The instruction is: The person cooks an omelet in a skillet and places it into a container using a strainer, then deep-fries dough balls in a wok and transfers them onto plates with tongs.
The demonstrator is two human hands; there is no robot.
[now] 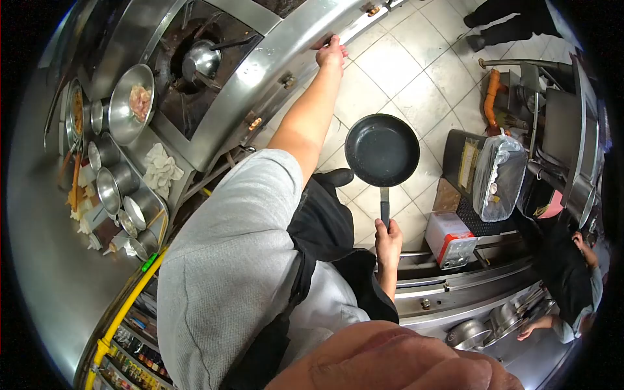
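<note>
A black frying pan (pixel 382 151) is held out over the tiled floor, its inside bare and facing up. My right hand (pixel 389 242) is closed round the end of its handle. Stretched far forward, my left hand (pixel 332 54) is closed at the front panel of the stove (pixel 250 88). It sits in line with the row of knobs, apparently on a knob that its fingers mostly hide. A ladle (pixel 203 60) rests on the burner behind that panel.
Left of the stove are a steel bowl (pixel 132 104) of pale raw meat, a crumpled cloth (pixel 162 170) and several metal containers (pixel 109 188). A lined bin (pixel 499 179) and plastic tub (pixel 450 239) stand right. One person (pixel 572 279) works at lower right; another's legs (pixel 513 23) show above.
</note>
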